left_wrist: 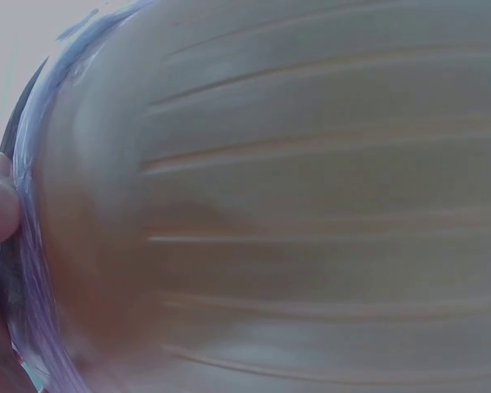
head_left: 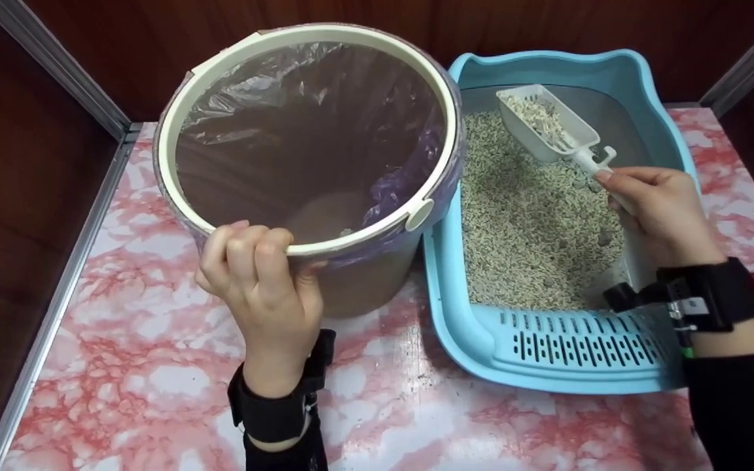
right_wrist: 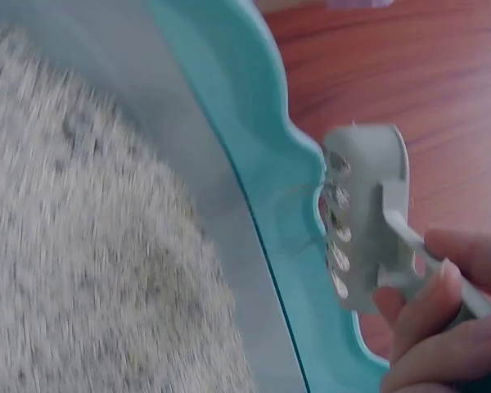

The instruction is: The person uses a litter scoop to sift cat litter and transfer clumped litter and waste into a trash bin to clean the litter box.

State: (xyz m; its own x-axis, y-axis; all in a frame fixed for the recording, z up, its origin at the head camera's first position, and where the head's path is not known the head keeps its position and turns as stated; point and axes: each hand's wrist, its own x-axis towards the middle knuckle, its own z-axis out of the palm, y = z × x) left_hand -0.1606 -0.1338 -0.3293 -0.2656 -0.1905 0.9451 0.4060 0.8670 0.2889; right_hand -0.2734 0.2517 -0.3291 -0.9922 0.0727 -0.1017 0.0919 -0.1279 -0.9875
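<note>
My right hand (head_left: 662, 209) grips the handle of a white slotted litter scoop (head_left: 550, 124), raised over the litter box. Pellet litter (head_left: 537, 121) lies in the scoop; in the right wrist view pale bits show through the slots of the scoop (right_wrist: 364, 213). Below it, the blue litter box (head_left: 446, 288) holds a wide bed of pellet litter (head_left: 534, 242) with a few darker clumps. My left hand (head_left: 262, 281) holds the near rim of a round trash bin (head_left: 367, 281), fingers over the edge and thumb outside. A translucent purple bag (head_left: 410, 176) lines the bin.
The bin stands left of the litter box, close against its side. A perforated step (head_left: 580, 340) forms the box's near end. Dark red wooden panels (head_left: 390, 16) rise behind, and a metal-edged panel stands at left. The floor (head_left: 154, 379) is red-and-white marbled.
</note>
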